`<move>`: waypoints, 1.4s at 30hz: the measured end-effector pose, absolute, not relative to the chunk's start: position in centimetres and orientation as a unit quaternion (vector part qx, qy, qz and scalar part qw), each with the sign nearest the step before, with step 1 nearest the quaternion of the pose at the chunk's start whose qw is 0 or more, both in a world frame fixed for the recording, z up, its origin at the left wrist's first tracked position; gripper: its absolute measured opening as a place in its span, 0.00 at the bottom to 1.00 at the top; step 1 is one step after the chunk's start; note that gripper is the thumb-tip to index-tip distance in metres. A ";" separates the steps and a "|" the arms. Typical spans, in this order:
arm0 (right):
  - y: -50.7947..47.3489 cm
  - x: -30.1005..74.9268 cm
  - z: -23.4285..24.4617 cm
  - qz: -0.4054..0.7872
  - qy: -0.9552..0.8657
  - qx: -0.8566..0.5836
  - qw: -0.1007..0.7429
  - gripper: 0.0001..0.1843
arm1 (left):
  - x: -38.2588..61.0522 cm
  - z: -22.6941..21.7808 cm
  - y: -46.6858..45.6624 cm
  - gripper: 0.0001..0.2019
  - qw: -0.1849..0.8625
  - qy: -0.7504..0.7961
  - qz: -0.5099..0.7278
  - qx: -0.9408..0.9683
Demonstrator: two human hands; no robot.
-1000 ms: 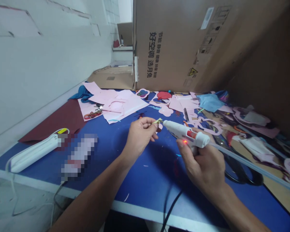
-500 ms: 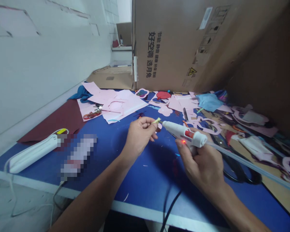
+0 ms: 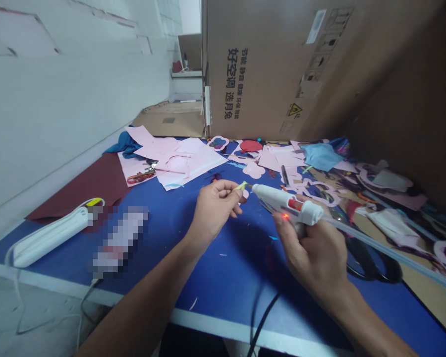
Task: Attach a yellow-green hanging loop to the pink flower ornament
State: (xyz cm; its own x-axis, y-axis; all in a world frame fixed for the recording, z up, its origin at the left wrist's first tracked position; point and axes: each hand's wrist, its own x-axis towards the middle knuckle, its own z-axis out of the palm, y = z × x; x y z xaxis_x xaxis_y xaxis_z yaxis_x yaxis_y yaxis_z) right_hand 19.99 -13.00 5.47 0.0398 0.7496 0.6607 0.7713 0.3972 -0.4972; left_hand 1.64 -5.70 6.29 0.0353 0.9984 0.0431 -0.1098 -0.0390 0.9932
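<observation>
My left hand [image 3: 216, 208] pinches a small pale yellow-green piece [image 3: 241, 186] between thumb and fingers, above the blue tabletop; I cannot make out what kind of piece it is. My right hand [image 3: 314, 253] is wrapped round a white glue gun [image 3: 282, 199] with a lit red light. The gun's nozzle points left at the piece, touching it or very near it. A long clear glue stick [image 3: 379, 243] sticks out of the gun's back. Behind my right wrist lie scissors with black handles [image 3: 388, 263].
A white power strip [image 3: 54, 237] and a pixelated object [image 3: 121, 243] lie left on the blue table [image 3: 208, 292]. Pink paper sheets [image 3: 196, 158], dark red paper [image 3: 85, 188], a red round piece [image 3: 251, 146] and blue cloth [image 3: 322, 156] lie farther back. A large cardboard box [image 3: 267, 64] stands behind.
My right hand and the glue gun have shifted slightly right and away from my left hand. The left hand holds its place with the yellow-green piece.
</observation>
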 end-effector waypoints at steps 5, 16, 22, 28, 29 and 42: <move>-12.8 20.0 5.3 -0.017 -0.693 -0.545 0.472 0.17 | 1.7 6.2 -5.7 0.05 0.525 0.452 0.527 0.492; -12.9 20.0 5.7 0.007 -0.699 -0.539 0.471 0.15 | 1.7 6.2 -5.8 0.04 0.509 0.457 0.524 0.507; -12.9 20.1 5.5 0.023 -0.697 -0.535 0.478 0.15 | 1.8 6.4 -5.8 0.03 0.502 0.467 0.517 0.512; -13.0 20.1 5.2 0.029 -0.697 -0.531 0.482 0.15 | 1.9 6.4 -5.8 0.03 0.503 0.469 0.522 0.505; -13.0 20.1 5.2 0.029 -0.697 -0.530 0.483 0.15 | 1.9 6.4 -5.8 0.03 0.503 0.468 0.522 0.505; -13.0 20.0 5.1 0.017 -0.696 -0.545 0.467 0.17 | 1.8 6.4 -5.7 0.06 0.529 0.451 0.529 0.486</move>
